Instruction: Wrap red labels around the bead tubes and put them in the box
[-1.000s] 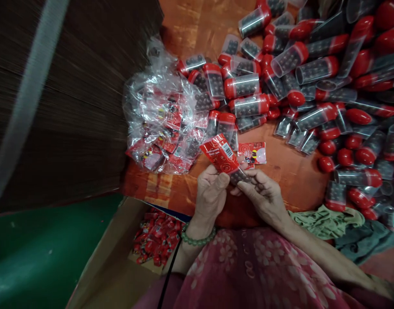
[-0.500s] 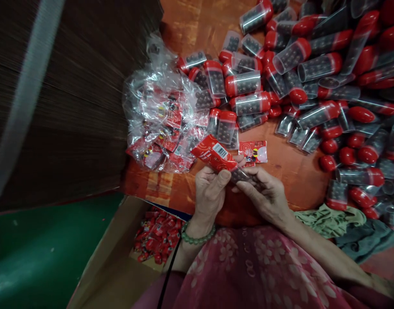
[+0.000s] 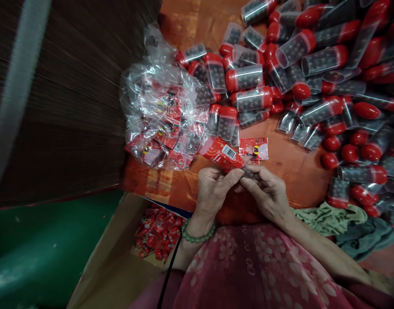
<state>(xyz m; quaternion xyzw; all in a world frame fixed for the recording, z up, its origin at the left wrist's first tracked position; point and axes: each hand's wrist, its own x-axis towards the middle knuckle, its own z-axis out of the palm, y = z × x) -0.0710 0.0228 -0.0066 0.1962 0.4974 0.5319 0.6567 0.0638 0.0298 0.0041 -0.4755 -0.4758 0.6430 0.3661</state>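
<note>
A red printed sleeve (image 3: 223,154) with a white barcode label slants up to the left in front of me. My left hand (image 3: 216,186) pinches its lower end, thumb on top. From that end a clear tube of dark balls (image 3: 249,171) sticks out, apparently partly inside the sleeve. My right hand (image 3: 267,191) grips the tube with thumb and fingers; much of it is hidden by the fingers. Just beyond the hands, a flat red printed sleeve (image 3: 254,148) lies on the table.
A clear plastic bag (image 3: 164,116) of flat red sleeves lies at the left. Many red-capped tubes (image 3: 248,77) are heaped across the table's (image 3: 299,171) back and right. Cloths (image 3: 332,219) lie at right. Below the edge, a cardboard box (image 3: 113,244) holds red-wrapped pieces (image 3: 158,231).
The sleeve has slid further over the tube, so less of the tube shows. It now looks rounder and fuller. Both hands have shifted slightly right and closer together.
</note>
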